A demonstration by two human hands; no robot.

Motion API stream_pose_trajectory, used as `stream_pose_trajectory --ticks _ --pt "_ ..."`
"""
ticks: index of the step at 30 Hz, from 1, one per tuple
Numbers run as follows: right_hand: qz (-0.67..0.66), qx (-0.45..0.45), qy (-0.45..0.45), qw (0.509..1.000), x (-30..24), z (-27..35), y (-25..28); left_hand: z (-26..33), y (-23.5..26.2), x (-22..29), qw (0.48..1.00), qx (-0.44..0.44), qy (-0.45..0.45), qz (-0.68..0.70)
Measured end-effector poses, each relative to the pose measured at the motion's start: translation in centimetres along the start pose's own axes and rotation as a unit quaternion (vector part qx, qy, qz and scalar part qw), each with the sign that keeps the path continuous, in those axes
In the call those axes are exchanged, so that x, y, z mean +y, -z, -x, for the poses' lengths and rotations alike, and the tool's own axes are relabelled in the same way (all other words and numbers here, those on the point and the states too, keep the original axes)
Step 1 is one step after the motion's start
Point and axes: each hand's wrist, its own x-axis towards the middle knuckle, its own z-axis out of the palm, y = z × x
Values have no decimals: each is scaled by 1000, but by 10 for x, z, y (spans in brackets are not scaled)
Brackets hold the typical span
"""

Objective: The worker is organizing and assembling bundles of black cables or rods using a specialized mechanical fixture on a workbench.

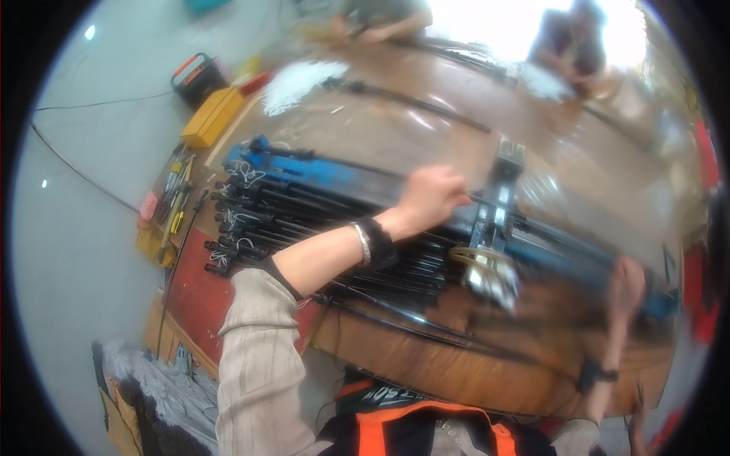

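Observation:
My left hand (pixel 433 199) is closed in a pinch over the middle of a long blue bench fixture (pixel 319 173). A thin black rod (pixel 357 165) runs along the fixture and through its fingers. Just right of that hand stands a metal clamp-like block (pixel 493 216) with a tan ring (pixel 480 257) and shiny metal parts hanging at its front. My right hand (pixel 626 287) is near the fixture's right end, smeared by motion, so its fingers cannot be read. Below my left hand lies a bundle of black rods (pixel 304 220) with white cords at their left ends.
A yellow box (pixel 213 118) and a black-and-orange case (pixel 199 78) stand at the far left, above several hand tools (pixel 179 190). A white pile (pixel 300 85) lies at the back. Two people (pixel 388 19) sit across the table. A red board (pixel 199 277) is at the near left.

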Motion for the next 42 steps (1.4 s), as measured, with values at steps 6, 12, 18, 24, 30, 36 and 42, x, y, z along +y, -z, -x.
stream_pose_trajectory --ticks 6,12,18,24,30,36,42 --pt "-42 47 153 986 -96 4 8 -3 -4 -11 988 -128 -34 -79" --pt "-126 2 120 985 -127 37 7 -13 0 7 977 -185 46 -97" --pt "-197 -14 108 974 -154 34 -2 -9 1 6 982 -158 34 -101" --pt "-351 -90 58 930 -158 35 -16 -5 -8 5 988 -110 -28 -108" --pt "-304 -184 33 934 -148 20 -10 -9 -14 -1 980 -51 -138 -132" --pt "-97 -296 255 915 -177 125 51 -4 28 -71 930 6 -225 -292" --pt "-179 -182 148 956 -165 146 44 129 7 76 983 -55 -152 -92"
